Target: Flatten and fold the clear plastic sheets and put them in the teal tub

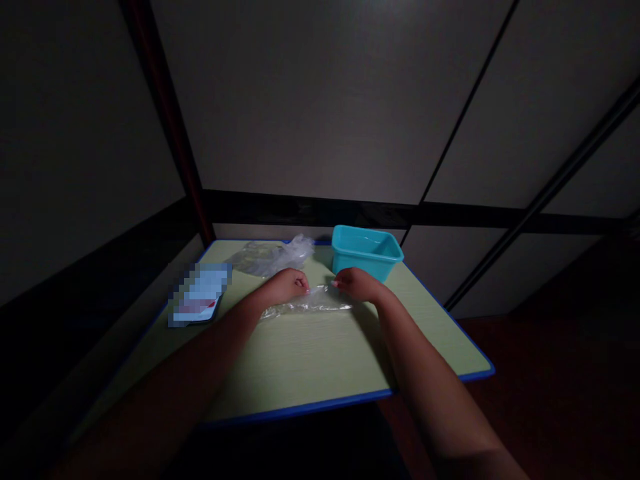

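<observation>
A clear plastic bag [310,303] lies flat on the pale green table [310,360] between my two hands. My left hand [286,283] is curled and pinches the bag's top edge at its left end. Pinching the same edge at the right end is my right hand [356,283], its fingers closed too. Both forearms reach in from the near edge of the table.
A turquoise plastic tub [367,251] stands just behind my right hand. A heap of clear plastic bags [273,256] lies at the back left. A flat blurred item [199,293] rests near the left edge. Grey wall panels rise behind the blue-edged table.
</observation>
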Demonstrator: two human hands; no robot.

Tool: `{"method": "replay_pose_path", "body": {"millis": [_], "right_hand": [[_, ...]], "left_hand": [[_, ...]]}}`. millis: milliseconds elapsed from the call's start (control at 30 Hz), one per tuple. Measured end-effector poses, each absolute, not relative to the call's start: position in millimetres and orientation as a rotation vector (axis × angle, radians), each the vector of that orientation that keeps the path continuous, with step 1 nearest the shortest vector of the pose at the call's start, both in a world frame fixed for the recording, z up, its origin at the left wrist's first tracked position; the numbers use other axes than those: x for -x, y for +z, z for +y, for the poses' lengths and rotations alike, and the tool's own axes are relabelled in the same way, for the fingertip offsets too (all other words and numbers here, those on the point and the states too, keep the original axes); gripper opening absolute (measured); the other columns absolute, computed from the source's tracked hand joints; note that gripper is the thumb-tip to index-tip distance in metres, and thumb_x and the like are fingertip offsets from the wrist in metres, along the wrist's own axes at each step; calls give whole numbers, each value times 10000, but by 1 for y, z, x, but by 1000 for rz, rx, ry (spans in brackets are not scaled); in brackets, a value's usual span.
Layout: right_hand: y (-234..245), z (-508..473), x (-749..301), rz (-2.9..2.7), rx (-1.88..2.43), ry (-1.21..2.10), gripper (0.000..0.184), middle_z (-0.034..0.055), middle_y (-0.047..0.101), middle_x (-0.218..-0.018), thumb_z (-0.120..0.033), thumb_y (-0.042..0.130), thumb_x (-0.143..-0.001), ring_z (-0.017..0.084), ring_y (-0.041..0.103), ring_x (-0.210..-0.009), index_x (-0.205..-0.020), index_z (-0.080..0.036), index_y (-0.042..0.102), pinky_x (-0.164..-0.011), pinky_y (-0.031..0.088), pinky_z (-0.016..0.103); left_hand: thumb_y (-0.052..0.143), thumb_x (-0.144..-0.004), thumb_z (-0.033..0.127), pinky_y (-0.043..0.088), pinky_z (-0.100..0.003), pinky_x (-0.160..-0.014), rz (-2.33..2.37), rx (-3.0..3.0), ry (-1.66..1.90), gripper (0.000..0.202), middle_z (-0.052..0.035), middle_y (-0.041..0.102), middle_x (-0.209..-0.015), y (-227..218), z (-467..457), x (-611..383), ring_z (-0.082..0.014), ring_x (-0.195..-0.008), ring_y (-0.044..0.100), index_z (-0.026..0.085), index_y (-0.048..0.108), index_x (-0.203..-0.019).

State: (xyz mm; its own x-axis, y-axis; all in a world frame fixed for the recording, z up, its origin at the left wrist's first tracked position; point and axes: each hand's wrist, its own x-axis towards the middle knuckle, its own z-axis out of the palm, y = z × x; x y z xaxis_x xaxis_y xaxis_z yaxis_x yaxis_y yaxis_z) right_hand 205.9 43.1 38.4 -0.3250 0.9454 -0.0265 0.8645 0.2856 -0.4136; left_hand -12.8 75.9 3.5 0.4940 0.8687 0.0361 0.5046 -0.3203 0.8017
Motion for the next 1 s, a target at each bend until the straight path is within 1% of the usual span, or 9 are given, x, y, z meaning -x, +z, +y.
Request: {"method": "replay_pose_path", "body": {"millis": [100,167,267,367,533,667,800,1000], "right_hand": [[40,45,-223,-2236,1893,645,200,72,691,-727,-201,525,-823,120,584,-614,-822,-102,698,-551,391,191],[40,46,-229,-2195,1975,674,218,89,697,-711,-194,516,-822,130,600,-597,-791,-89,704,-540,410,194],[40,46,-230,-2163,2038,714,246,97,700,-701,-209,506,-830,127,598,-555,-756,-86,705,-503,422,191],[42,45,-228,-2153,2081,747,222,89,702,-696,-197,521,-810,121,590,-522,-743,-96,707,-478,424,188],[43,42,-225,-2183,2139,716,180,78,697,-669,-184,556,-773,126,591,-515,-728,-109,713,-470,414,185],[45,41,-223,-2215,2174,605,196,100,708,-718,-169,540,-781,152,626,-590,-780,-109,726,-533,424,201],[47,40,-221,-2225,2190,514,230,119,714,-767,-165,514,-799,177,646,-648,-877,-100,721,-586,428,225],[44,39,-218,-2210,2200,455,233,117,714,-777,-173,512,-819,167,643,-623,-944,-107,697,-601,425,227]], "left_hand": [[575,-616,229,429,-227,-563,1148,-1971,622,93,-25,667,-662,5,75,14,-167,-654,615,155,626,-641],[574,-611,226,427,-227,-556,1154,-1969,626,90,-25,665,-657,5,74,14,-167,-651,613,156,624,-639],[564,-613,212,434,-227,-563,1148,-1970,622,88,-24,667,-664,5,73,15,-166,-660,616,158,626,-645],[564,-616,206,436,-229,-563,1143,-1976,616,80,-21,661,-656,5,72,15,-165,-659,615,159,623,-643],[594,-616,231,397,-222,-510,1149,-1987,621,73,5,619,-612,6,70,14,-150,-588,579,167,580,-650],[593,-631,235,379,-218,-513,1150,-1999,637,80,12,599,-617,8,67,14,-140,-582,559,170,560,-664],[570,-663,237,384,-218,-534,1130,-2024,655,92,17,602,-644,11,63,16,-137,-604,557,171,574,-728],[537,-683,209,376,-218,-535,1126,-2071,677,69,21,577,-628,12,63,16,-135,-600,539,170,573,-728]]}}
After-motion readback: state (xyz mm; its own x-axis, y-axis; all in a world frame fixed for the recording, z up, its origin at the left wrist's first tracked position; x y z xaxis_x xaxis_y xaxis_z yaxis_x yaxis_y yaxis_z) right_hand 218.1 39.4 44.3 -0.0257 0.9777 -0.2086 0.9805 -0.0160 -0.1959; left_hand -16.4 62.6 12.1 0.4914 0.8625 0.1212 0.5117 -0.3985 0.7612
